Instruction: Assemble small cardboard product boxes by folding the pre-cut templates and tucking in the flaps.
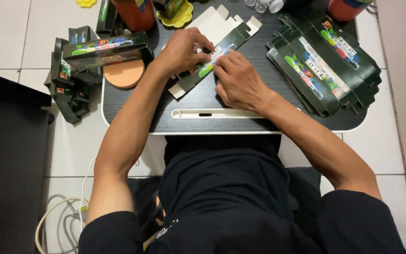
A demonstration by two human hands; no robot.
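— Folding now? Both hands, left hand [182,49] and right hand [238,82], pinching the flat carton [212,51] at upper centre of the worktop [203,127].
— Likely creasing; next needs flaps squared.

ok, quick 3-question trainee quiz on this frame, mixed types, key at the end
1. True or false: both hands rest on the same flat carton blank.
2. Multiple choice: where does the stack of unfolded dark green blanks lie? A) on the floor by the cables B) on the right part of the black table C) in the person's lap
3. Short answer: what lies on the floor left of the table?

Key
1. True: the left hand and right hand both press on the carton blank.
2. B: the stack of blanks lies on the black table.
3. A pile of assembled boxes, dark green like the blanks.
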